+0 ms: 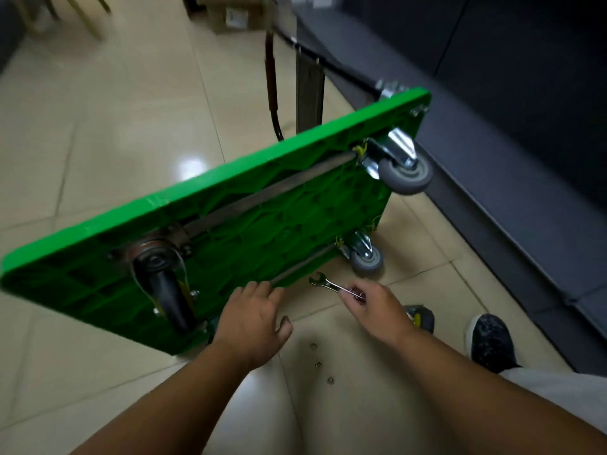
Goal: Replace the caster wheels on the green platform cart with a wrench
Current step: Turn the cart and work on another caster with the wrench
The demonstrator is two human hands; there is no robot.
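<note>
Head view: the cart [230,208] is tipped up, underside showing, with a black caster [164,287] at its left end. The left hand [253,320] rests loose-fingered on its near edge. The wrench [331,284] is just off that edge, pinched by the right hand [374,310]. A grey caster [405,174] is at its right end.

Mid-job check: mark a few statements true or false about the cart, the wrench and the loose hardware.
1. The right hand holds the wrench. True.
2. The green cart stands on its wheels. False: it is tipped on edge, underside toward the camera.
3. Three nuts lie on the floor. True.
4. The left hand holds a caster. False: it touches the cart's lower edge.
5. Two grey casters are mounted on the cart. True.
</note>
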